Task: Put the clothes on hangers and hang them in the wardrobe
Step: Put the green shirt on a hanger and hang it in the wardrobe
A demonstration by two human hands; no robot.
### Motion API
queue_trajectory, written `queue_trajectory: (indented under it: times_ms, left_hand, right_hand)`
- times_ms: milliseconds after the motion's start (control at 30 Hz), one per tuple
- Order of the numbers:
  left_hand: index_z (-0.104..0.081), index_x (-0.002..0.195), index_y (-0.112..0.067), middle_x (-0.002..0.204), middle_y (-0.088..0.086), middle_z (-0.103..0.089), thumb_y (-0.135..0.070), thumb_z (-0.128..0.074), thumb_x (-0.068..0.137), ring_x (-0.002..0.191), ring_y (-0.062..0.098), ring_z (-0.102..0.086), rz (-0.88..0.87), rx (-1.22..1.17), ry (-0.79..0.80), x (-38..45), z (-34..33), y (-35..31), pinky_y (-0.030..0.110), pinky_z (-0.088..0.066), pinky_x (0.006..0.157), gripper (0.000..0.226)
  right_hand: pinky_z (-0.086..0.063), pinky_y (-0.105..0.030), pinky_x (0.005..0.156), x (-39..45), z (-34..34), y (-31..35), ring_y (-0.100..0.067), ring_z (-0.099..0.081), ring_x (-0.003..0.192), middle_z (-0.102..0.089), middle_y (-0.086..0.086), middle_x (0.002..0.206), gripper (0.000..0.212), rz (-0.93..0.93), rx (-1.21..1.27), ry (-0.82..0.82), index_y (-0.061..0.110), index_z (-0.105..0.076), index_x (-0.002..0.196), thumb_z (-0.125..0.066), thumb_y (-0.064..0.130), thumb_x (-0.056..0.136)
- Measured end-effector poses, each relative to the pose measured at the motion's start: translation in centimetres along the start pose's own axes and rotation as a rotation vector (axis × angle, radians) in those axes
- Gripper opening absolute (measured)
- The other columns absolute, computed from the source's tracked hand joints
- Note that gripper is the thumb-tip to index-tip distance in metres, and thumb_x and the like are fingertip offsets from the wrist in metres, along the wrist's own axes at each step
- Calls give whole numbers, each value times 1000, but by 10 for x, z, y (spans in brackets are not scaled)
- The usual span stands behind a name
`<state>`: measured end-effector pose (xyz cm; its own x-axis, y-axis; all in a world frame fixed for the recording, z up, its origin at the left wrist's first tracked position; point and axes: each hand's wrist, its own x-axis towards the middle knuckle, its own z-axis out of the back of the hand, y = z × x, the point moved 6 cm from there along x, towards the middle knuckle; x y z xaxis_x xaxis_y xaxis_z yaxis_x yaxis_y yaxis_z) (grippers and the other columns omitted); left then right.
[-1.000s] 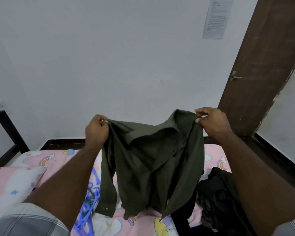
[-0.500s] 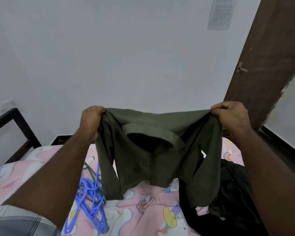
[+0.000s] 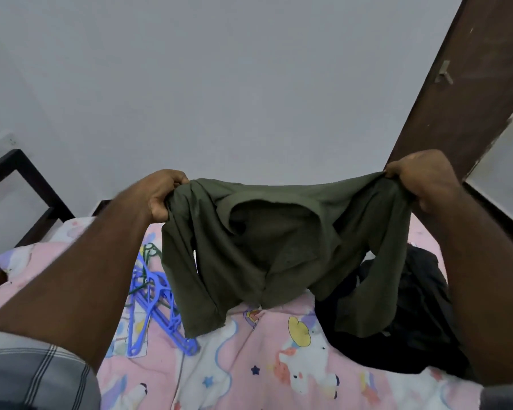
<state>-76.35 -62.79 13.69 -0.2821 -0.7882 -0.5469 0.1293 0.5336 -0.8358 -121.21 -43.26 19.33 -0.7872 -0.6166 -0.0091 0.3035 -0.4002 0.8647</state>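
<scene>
Both forearms run out of the frame at the bottom corners, and a plaid sleeve (image 3: 33,377) shows only at lower left; the fingertips of both hands are buried in cloth, so the exact grip is hard to make out; no writing or label can be read anywhere. The left hand (image 3: 163,196), left of centre, clutches one shoulder of the olive green shirt (image 3: 279,247); the right hand (image 3: 421,179), at right, clutches the other, both with fingers curled into the fabric; the shirt hangs stretched between them in mid-frame, above the bed (image 3: 249,365), collar gaping, sleeves dangling. It hides part of a heap of blue hangers (image 3: 151,309) at lower left and of a dark clothes pile (image 3: 412,306) at lower right; a brown door (image 3: 471,84), upper right, is cut off by the edge.
</scene>
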Motion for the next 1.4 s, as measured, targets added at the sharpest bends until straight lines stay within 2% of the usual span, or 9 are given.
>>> queue_trajectory:
  times_ms: [133, 400, 567, 733, 833, 900, 967, 1100, 1400]
  left_hand:
    - [-59, 79, -7, 75, 12, -64, -13, -45, 85, 66, 27, -62, 51, 50, -78, 55, -7, 21, 34, -53, 75, 17]
    - [-63, 87, -5, 79, 16, -64, -7, -57, 88, 54, 24, -63, 27, 116, -372, 213, -19, 86, 36, -57, 59, 6]
    - [-69, 96, -5, 94, 14, -65, -12, -61, 90, 82, 24, -61, 6, 311, -441, 307, -24, 122, 41, -56, 79, 12]
    - [-70, 106, -12, 115, 6, -69, -14, -59, 86, 108, 26, -63, -153, 619, -566, 359, -34, 135, 36, -51, 97, 23]
    - [-70, 103, -16, 108, 6, -71, -18, -58, 82, 101, 28, -64, -135, 606, -550, 362, -49, 169, 35, -51, 96, 24]
    - [-65, 79, -5, 78, 14, -64, -24, -50, 74, 75, 30, -57, -104, 655, -458, 354, -64, 203, 34, -51, 76, 25]
    - [-61, 71, -3, 69, 17, -60, -26, -48, 74, 70, 30, -56, -47, 679, -405, 341, -73, 242, 37, -49, 68, 27]
    - [-70, 113, -8, 112, 15, -71, -15, -65, 93, 110, 32, -65, 110, 565, -390, 317, -83, 311, 41, -50, 99, 22]
    - [-65, 125, -15, 121, 13, -68, -17, -65, 94, 112, 33, -63, 264, 622, -339, 297, -57, 387, 38, -48, 100, 31]
  right_hand:
    - [-53, -33, 90, 28, -44, -15, -31, -64, 107, -71, -11, 111, 26, 67, -229, 81, 13, -73, 111, -55, 18, 93]
    - [-50, -36, 82, 126, -173, -124, -38, -64, 91, -71, -19, 93, 24, 96, -528, 142, -1, -71, 86, -50, 10, 85]
    - [-45, -30, 82, 185, -248, -196, -37, -64, 102, -72, -15, 106, 26, 114, -623, 251, 5, -75, 96, -51, 11, 89]
    - [-35, -36, 110, 218, -304, -229, -36, -53, 129, -60, -19, 137, 36, 219, -641, 269, 1, -62, 131, -54, 15, 98]
    - [-45, -36, 93, 198, -330, -254, -39, -61, 113, -67, -20, 117, 23, 150, -584, 343, 1, -68, 110, -53, 11, 95]
    - [-49, -36, 81, 168, -341, -275, -38, -66, 97, -70, -19, 99, 14, 76, -539, 381, 1, -68, 92, -56, 9, 91]
    - [-49, -33, 88, 128, -348, -300, -32, -66, 102, -73, -14, 107, 19, -62, -422, 396, 5, -72, 105, -62, 14, 91]
    - [-48, -28, 97, 57, -378, -342, -24, -65, 114, -72, -5, 121, 32, -209, -319, 521, 15, -70, 123, -67, 21, 92]
    - [-51, -38, 99, -9, -423, -377, -23, -66, 110, -74, -1, 114, 30, -311, -301, 602, 20, -72, 118, -69, 25, 89]
